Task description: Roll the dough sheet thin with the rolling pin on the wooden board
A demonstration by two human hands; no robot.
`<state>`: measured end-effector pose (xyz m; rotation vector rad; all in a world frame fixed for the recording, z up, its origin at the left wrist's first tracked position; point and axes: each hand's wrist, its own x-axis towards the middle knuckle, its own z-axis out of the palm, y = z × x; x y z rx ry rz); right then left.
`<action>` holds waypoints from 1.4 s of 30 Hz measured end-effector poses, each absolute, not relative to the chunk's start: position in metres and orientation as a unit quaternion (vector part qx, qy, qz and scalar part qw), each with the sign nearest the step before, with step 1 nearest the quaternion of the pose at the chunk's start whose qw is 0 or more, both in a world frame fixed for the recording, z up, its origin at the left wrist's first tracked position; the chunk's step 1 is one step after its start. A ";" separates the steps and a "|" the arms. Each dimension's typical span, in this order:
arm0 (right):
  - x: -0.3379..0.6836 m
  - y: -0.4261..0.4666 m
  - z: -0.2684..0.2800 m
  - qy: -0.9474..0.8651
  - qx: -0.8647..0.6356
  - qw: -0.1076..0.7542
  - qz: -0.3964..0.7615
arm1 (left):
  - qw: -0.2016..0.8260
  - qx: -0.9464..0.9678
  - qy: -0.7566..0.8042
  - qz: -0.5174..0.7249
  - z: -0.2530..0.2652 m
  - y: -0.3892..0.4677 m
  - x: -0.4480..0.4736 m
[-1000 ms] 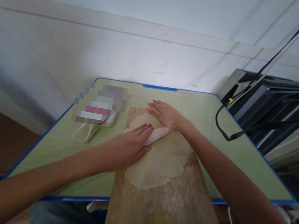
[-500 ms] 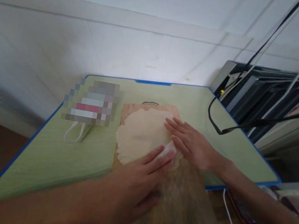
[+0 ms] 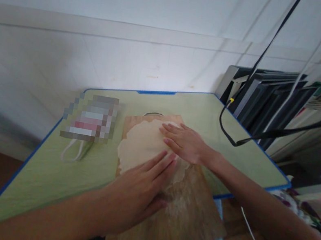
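Observation:
A thin, round sheet of rolled dough (image 3: 140, 143) with a wavy edge lies on a wooden board (image 3: 187, 215). My left hand (image 3: 143, 191) reaches over the dough's near side, its fingers stretched forward and its thumb apart. Something pale shows beside its fingertips, too small to make out. Flat on the right part of the sheet rests my right hand (image 3: 187, 143), fingers extended to the left. The two hands almost meet near the dough's right side. Part of the sheet is hidden beneath them.
The board sits on a green table (image 3: 84, 181) with blue edging. A blurred-out package (image 3: 91, 118) with a white strap loop (image 3: 72, 152) lies at left. A black cable (image 3: 234, 143) hangs over the right side. Dark flat panels (image 3: 269, 102) lean beyond. Flour dusts the board.
The view has shifted slightly. My right hand has slid left across the dough. The pale piece by my left fingers, larger before, is now mostly out of sight.

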<state>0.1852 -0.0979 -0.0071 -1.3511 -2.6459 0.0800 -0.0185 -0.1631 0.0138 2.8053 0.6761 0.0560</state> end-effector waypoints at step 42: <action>0.230 -0.185 -0.022 -0.847 -0.486 0.213 0.024 | 0.147 0.963 0.224 0.020 0.002 -0.204 -0.025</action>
